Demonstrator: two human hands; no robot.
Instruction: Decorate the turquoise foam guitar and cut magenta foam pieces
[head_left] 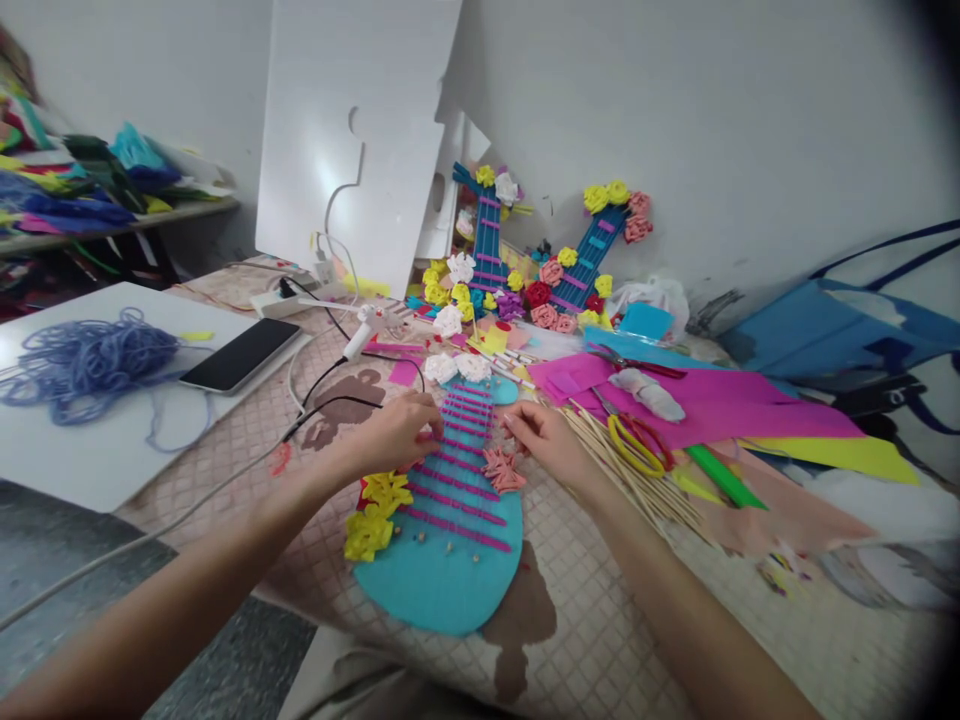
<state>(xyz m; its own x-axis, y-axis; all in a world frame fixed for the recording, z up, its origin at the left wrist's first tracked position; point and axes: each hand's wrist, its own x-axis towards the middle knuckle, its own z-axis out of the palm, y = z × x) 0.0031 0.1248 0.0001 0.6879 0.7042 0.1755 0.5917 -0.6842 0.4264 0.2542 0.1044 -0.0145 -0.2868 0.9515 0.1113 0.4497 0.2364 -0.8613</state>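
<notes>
A turquoise paper guitar (450, 590) lies flat before me, its neck pointing away. Magenta strips (457, 515) run across it, and small beads sit in a row near its lower end. My left hand (405, 430) is at the left side of the neck, fingers curled in. Across from it, my right hand (544, 440) has thumb and fingertips pinched beside the neck's right edge. Whatever either hand holds is too small to make out. Yellow paper flowers (371, 535) sit on the left edge, a pink flower (502, 470) on the right, white ones (457, 368) at the top.
A glue gun (360, 335) with its cable stands left of the neck. Further left are a phone (244, 355) and blue yarn (97, 360) on a white board. Wooden sticks (637, 480), yellow-handled scissors (634, 445) and magenta paper (735, 400) lie right. Two decorated guitars (487, 240) lean behind.
</notes>
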